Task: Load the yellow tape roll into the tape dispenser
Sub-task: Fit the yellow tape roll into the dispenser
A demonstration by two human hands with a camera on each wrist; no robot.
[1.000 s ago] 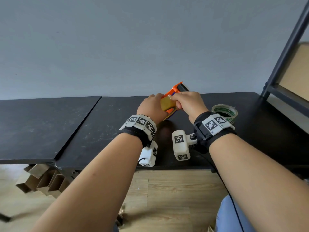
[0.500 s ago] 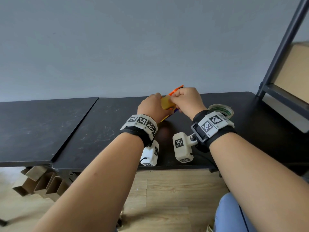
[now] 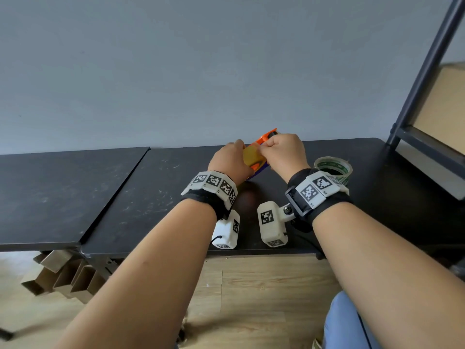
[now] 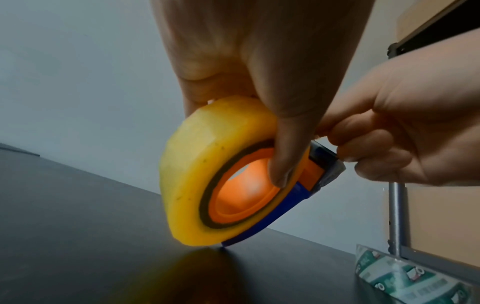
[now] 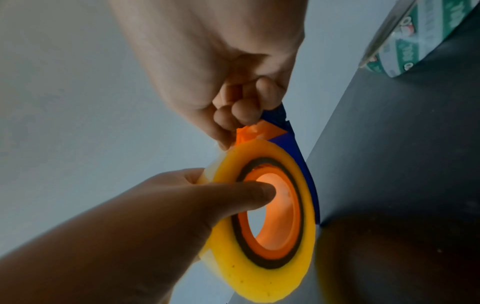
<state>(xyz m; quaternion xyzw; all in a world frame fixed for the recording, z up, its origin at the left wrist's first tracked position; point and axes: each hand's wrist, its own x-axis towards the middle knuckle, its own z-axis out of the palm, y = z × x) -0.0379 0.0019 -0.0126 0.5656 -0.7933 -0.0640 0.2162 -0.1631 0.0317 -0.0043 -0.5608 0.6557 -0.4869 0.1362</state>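
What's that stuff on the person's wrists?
Each bare forearm wears a black wrist strap under a white band printed with black-and-white square codes. A white camera block hangs below each wrist, and a thin black cable leaves the left one.

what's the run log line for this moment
stage: threading tape | left hand: grips yellow tape roll seated on dispenser hub | right hand: pinches at dispenser front

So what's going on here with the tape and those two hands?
A person is fitting a yellow tape roll onto the orange hub of a tape dispenser over a black table. The left hand holds the roll, thumb across its core. The right hand pinches the dispenser's front end. A green-printed tape roll sits nearby.
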